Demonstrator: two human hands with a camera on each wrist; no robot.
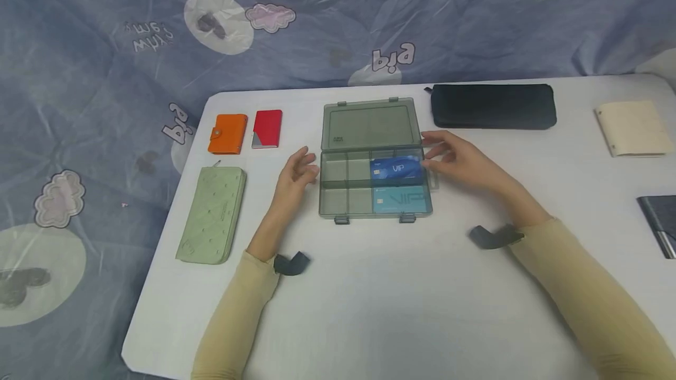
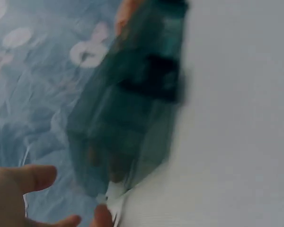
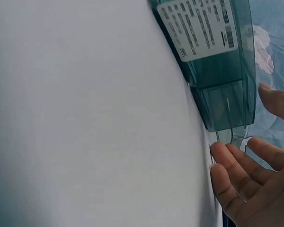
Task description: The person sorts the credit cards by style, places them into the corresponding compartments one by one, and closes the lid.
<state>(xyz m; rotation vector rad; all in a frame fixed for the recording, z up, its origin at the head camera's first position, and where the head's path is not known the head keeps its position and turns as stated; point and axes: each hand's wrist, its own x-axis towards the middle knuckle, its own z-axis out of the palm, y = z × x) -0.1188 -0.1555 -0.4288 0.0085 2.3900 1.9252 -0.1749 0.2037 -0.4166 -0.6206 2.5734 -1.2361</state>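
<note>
A clear grey-green plastic compartment box (image 1: 333, 201) lies on the table, its lid (image 1: 369, 125) folded back away from the person. In its right-hand compartments lie a dark blue VIP card (image 1: 398, 169) and a light blue VIP card (image 1: 398, 199). The left hand (image 1: 296, 177) is at the box's left side, fingers loosely bent. In the left wrist view its thumb stands apart from the fingers, and the box is blurred. At the right side, near the hinge, is the right hand (image 1: 465, 160), fingertips by the edge. A printed label (image 3: 199, 28) shows in the right wrist view.
An orange snap card holder (image 1: 228, 133), a red booklet-like item (image 1: 267, 128) and a green zip wallet (image 1: 212, 216) lie at the left. Behind the box is a black pouch (image 1: 493, 106). Far right are a cream notebook (image 1: 634, 128) and a dark flat item (image 1: 657, 224).
</note>
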